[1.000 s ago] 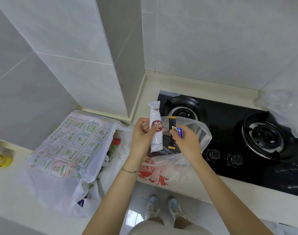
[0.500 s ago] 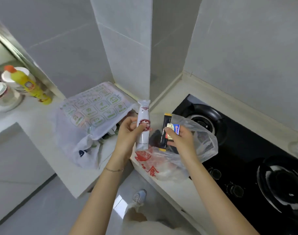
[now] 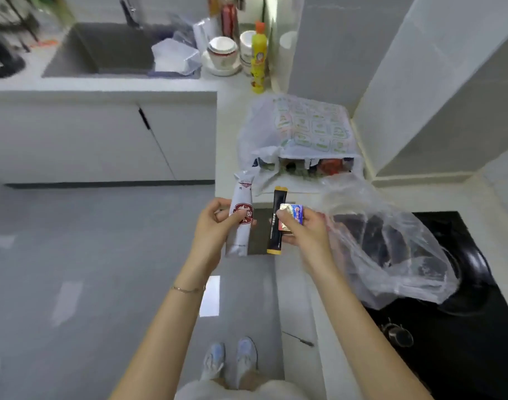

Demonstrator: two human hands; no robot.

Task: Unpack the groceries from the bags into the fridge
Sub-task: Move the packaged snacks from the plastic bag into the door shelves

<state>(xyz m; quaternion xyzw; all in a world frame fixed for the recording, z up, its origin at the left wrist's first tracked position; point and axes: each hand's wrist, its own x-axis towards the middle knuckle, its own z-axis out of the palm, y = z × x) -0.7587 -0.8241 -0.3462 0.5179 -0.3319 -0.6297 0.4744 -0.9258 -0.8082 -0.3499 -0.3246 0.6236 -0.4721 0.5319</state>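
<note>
Though the fridge is out of view, the left hand pinches a white sachet upright and the right hand pinches a black stick pack and a blue packet, apparently for carrying. A clear bag lies beside the right hand.

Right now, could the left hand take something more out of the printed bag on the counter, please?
Probably not yet: the left hand grips a white sachet, so it is full. The path itself looks free: the printed bag lies open toward the person, nothing between.
</note>
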